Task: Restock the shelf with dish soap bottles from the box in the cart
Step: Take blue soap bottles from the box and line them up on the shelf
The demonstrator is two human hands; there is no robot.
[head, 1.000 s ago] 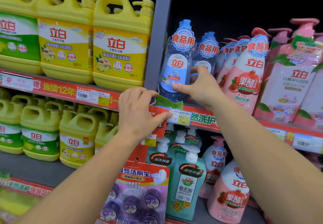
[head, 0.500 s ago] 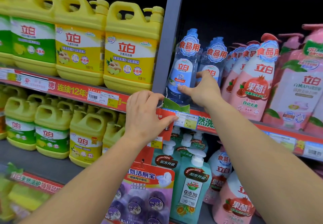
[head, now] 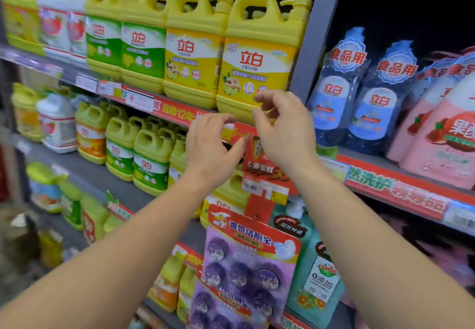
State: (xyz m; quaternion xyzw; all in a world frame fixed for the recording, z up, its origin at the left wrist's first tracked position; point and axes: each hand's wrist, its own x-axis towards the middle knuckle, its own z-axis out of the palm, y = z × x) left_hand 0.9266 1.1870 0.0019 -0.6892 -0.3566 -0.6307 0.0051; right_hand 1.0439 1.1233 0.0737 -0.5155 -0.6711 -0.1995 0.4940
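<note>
Here both hands, left hand (head: 210, 148) and right hand (head: 281, 128), hover (fingers loosely curled) before the shelf edge (head: 177, 112).

- A hanging red display strip (head: 267, 172) dropped from the shelf edge just below both hands.
- A purple card of round toilet-freshener pucks (head: 244, 272) hung from that strip, well below the hands.
- A red price rail (head: 174, 111) ran along the shelf edge, passing behind the fingers.
- A white price tag (head: 140, 100) sat on that rail, well to the left of the hands.
- A grey upright post (head: 317, 33) rose above and just to the right of the hands.
- A red and green shelf banner (head: 390, 187) lay to the right, below hand level.
</note>
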